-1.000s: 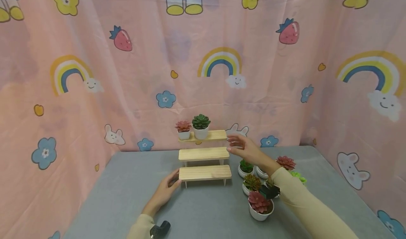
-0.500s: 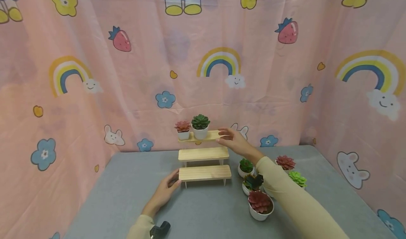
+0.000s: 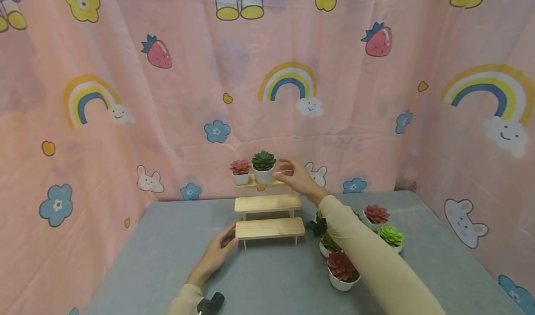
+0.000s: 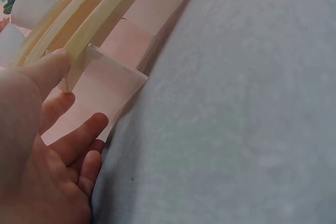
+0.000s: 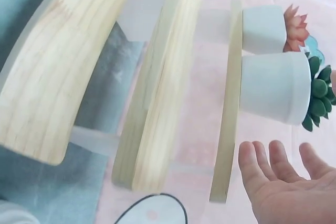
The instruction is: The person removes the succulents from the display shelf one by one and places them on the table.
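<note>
A three-step wooden display shelf (image 3: 269, 229) stands on clear supports at the table's middle. My left hand (image 3: 215, 251) pinches the left end of its lowest board, thumb on top and index finger beneath in the left wrist view. On the top board (image 5: 227, 124) are a pink succulent (image 3: 240, 168) and a larger dark green succulent (image 3: 264, 167), both in white pots. My right hand (image 3: 301, 181) is just right of the green one, over the bare end of that board. Its spread, slightly bent fingers (image 5: 281, 158) hold nothing and are apart from the pot.
Several potted succulents stand on the right, partly hidden by the right sleeve (image 3: 368, 254): a dark red one (image 3: 342, 268) in front, a pink one (image 3: 376, 214) and a bright green one (image 3: 391, 236) farther right. A pink patterned curtain (image 3: 179, 106) hangs behind the grey table (image 3: 167, 240).
My right hand has moved left from beside the shelf's right end toward the dark green succulent. The left hand keeps its place on the lowest board, and the pots have not moved.
</note>
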The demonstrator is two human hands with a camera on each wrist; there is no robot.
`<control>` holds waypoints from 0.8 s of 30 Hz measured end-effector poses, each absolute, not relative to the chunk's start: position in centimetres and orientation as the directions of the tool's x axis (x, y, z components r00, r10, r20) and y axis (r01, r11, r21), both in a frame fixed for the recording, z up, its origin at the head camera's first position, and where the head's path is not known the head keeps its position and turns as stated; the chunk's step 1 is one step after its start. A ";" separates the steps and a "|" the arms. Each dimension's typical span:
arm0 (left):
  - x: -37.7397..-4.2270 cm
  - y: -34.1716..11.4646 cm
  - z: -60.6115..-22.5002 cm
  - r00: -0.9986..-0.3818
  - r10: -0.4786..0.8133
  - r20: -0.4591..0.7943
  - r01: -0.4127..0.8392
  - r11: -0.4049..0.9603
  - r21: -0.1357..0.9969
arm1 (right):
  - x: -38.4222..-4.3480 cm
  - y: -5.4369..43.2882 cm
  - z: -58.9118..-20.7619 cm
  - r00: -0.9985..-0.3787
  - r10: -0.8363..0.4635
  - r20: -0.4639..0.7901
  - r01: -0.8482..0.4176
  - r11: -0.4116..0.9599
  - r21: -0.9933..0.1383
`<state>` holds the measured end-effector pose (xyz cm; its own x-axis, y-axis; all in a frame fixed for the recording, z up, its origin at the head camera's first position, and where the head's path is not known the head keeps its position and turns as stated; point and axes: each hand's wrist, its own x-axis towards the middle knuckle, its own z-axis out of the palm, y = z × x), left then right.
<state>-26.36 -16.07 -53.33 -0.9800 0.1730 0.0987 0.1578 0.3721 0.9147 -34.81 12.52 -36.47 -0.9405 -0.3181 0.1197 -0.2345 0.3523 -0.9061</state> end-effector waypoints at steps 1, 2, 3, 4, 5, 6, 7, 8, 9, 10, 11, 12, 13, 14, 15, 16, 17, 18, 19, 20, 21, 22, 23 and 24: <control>-26.3 -16.1 -53.3 -0.979 0.174 0.102 0.161 0.371 0.915 | -34.9 12.2 -36.4 -0.944 -0.309 0.117 -0.226 0.345 -0.911; -26.3 -16.1 -53.3 -0.979 0.175 0.106 0.165 0.373 0.913 | -35.1 11.9 -36.4 -0.945 -0.305 0.115 -0.220 0.337 -0.915; -26.3 -16.1 -53.2 -0.979 0.176 0.105 0.165 0.374 0.912 | -35.2 11.6 -36.4 -0.948 -0.299 0.113 -0.214 0.334 -0.918; -26.3 -16.1 -53.3 -0.978 0.177 0.107 0.168 0.376 0.911 | -35.3 11.4 -36.4 -0.949 -0.294 0.112 -0.210 0.328 -0.921; -26.2 -16.1 -53.2 -0.978 0.179 0.111 0.172 0.376 0.911 | -35.4 11.1 -36.4 -0.952 -0.286 0.108 -0.203 0.325 -0.923; -26.2 -16.1 -53.2 -0.977 0.181 0.114 0.176 0.378 0.909 | -35.5 10.9 -36.5 -0.954 -0.279 0.105 -0.196 0.321 -0.927; -26.2 -16.2 -53.2 -0.977 0.181 0.111 0.174 0.380 0.908 | -35.6 10.7 -36.5 -0.956 -0.275 0.103 -0.190 0.312 -0.931; -26.3 -16.2 -53.2 -0.976 0.184 0.116 0.180 0.382 0.906 | -35.7 10.5 -36.5 -0.957 -0.273 0.101 -0.186 0.306 -0.934; -26.3 -16.2 -53.3 -0.974 0.191 0.122 0.189 0.384 0.904 | -35.8 10.3 -36.6 -0.958 -0.269 0.100 -0.181 0.298 -0.937; -26.3 -16.2 -53.3 -0.974 0.193 0.121 0.188 0.383 0.905 | -35.9 10.1 -36.6 -0.958 -0.269 0.100 -0.179 0.289 -0.940; -26.3 -16.2 -53.3 -0.973 0.196 0.121 0.189 0.383 0.904 | -36.1 10.0 -36.7 -0.959 -0.266 0.099 -0.176 0.286 -0.942; -26.3 -16.2 -53.3 -0.973 0.198 0.118 0.187 0.383 0.905 | -36.2 9.8 -36.7 -0.960 -0.264 0.097 -0.173 0.279 -0.945; -26.3 -16.2 -53.3 -0.973 0.198 0.116 0.185 0.380 0.906 | -36.3 9.7 -36.8 -0.960 -0.262 0.096 -0.170 0.276 -0.946; -26.4 -16.2 -53.3 -0.973 0.199 0.115 0.185 0.378 0.907 | -36.4 9.5 -36.8 -0.960 -0.262 0.098 -0.171 0.272 -0.947; -26.4 -16.2 -53.3 -0.974 0.197 0.109 0.178 0.376 0.909 | -36.5 9.4 -36.8 -0.960 -0.261 0.100 -0.172 0.269 -0.948; -26.3 -16.1 -53.3 -0.976 0.192 0.101 0.167 0.372 0.913 | -36.6 9.3 -36.8 -0.960 -0.259 0.102 -0.171 0.262 -0.950; -26.3 -16.1 -53.2 -0.976 0.191 0.100 0.166 0.371 0.914 | -36.6 9.3 -36.8 -0.961 -0.258 0.103 -0.172 0.263 -0.949; -26.3 -16.1 -53.2 -0.977 0.190 0.097 0.163 0.370 0.914 | -36.6 9.2 -36.8 -0.960 -0.258 0.105 -0.173 0.260 -0.950; -26.3 -16.1 -53.2 -0.977 0.188 0.097 0.162 0.370 0.915 | -36.7 9.1 -36.8 -0.960 -0.259 0.108 -0.177 0.261 -0.949; -26.3 -16.1 -53.2 -0.977 0.190 0.099 0.165 0.371 0.914 | -36.7 9.0 -36.8 -0.960 -0.258 0.111 -0.180 0.262 -0.948; -26.3 -16.1 -53.2 -0.976 0.191 0.104 0.170 0.372 0.913 | -36.7 8.9 -36.8 -0.960 -0.258 0.112 -0.182 0.264 -0.947; -26.3 -16.1 -53.1 -0.976 0.190 0.104 0.169 0.371 0.913 | -36.7 8.8 -36.8 -0.960 -0.256 0.113 -0.183 0.269 -0.946; -26.3 -16.1 -53.1 -0.977 0.188 0.105 0.169 0.369 0.914 | -36.7 8.8 -36.8 -0.960 -0.255 0.112 -0.184 0.277 -0.943; -26.3 -16.1 -53.1 -0.977 0.186 0.105 0.169 0.370 0.914 | -36.7 8.7 -36.8 -0.960 -0.254 0.116 -0.188 0.280 -0.941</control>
